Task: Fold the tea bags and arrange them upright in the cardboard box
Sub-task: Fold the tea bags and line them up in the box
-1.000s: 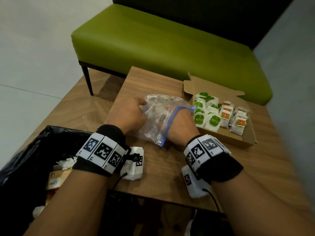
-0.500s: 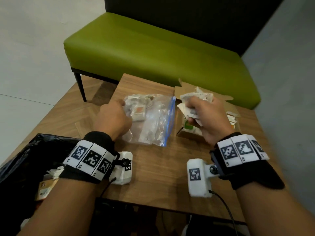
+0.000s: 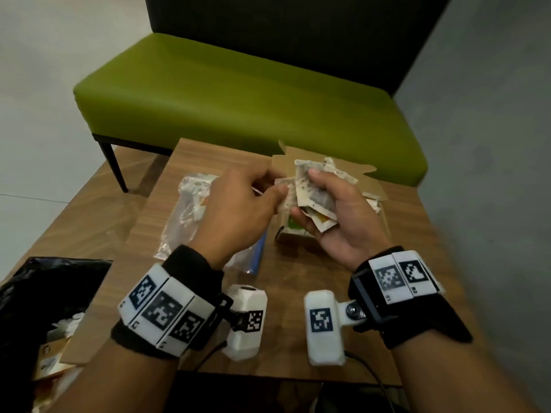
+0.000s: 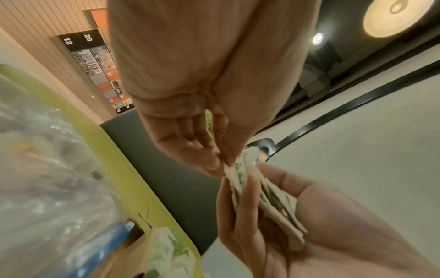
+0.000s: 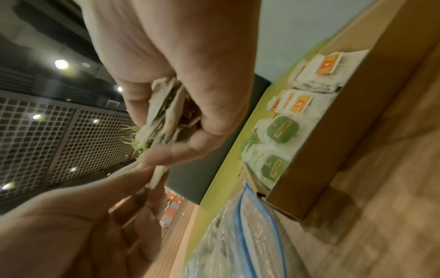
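Up close: right hand (image 3: 343, 222) grasps fanned, speckled white tea bags (image 3: 310, 189); left hand (image 3: 238, 216) pinches one bag's edge.

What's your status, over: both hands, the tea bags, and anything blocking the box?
Right hand grips a bunch of tea bags; left hand pinches one off it. Cardboard box part filled, bags upright. Plastic bag beside box, not blocking.

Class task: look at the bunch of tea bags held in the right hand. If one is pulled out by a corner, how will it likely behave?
The tea bags look thin and flat, so probably floppy and light. They fan loosely in the right hand, so neighbours may slide out. The left hand pinches one edge; the paper could tear if tugged.
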`<state>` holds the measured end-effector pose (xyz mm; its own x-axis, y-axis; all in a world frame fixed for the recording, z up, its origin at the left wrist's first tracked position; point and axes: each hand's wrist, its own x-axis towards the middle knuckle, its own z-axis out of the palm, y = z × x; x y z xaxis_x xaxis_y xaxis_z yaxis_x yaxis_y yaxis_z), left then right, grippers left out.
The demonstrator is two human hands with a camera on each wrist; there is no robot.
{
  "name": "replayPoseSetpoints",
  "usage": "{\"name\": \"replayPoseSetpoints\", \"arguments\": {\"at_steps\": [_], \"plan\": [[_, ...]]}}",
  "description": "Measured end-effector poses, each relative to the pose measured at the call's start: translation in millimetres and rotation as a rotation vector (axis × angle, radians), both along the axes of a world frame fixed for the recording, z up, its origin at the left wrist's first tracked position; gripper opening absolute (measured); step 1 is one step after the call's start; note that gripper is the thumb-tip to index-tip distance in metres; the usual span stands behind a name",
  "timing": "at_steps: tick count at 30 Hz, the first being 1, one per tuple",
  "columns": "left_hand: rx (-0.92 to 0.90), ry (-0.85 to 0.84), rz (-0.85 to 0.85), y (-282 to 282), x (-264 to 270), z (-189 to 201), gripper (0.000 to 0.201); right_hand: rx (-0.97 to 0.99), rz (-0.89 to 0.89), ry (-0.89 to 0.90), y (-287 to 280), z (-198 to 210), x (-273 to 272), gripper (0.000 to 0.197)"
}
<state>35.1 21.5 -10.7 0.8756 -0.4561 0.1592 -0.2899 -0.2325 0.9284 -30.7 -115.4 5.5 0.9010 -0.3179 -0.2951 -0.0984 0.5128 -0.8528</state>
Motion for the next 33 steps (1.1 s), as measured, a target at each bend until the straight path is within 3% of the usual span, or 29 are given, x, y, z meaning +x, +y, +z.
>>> {"name": "replayPoseSetpoints", "arguments": {"at_steps": [4,8,14,17,20,23,26,28,33], "plan": [[-0.087,0.113,0.032,-15,-1,-5,0.007,0.059,-0.059,0.006,-19,-6,-11,0.023],[-0.113,0.156,0.044,-31,-2,-10,0.008,0.147,-0.152,0.024,-43,-15,-11,0.061],[-0.024,-0.019,0.003,-55,0,-14,0.023,0.15,-0.306,0.059,-72,-23,-20,0.018],[0.098,-0.198,-0.063,-66,-3,-12,0.012,0.08,-0.306,0.064,-81,-31,-25,0.003],[0.141,-0.277,-0.07,-74,-6,-12,0.019,-0.003,-0.338,0.057,-90,-40,-31,0.007],[0.2,-0.318,-0.096,-86,-5,-14,0.003,-0.099,-0.321,0.036,-99,-47,-38,0.013],[0.235,-0.332,-0.137,-97,-2,-7,0.023,-0.216,-0.271,0.035,-107,-52,-44,0.015],[0.244,-0.332,-0.166,-104,1,1,0.039,-0.283,-0.203,0.046,-110,-53,-48,0.006],[0.285,-0.327,-0.255,-121,9,19,0.035,-0.382,-0.133,0.06,-111,-58,-49,0.019]]}}
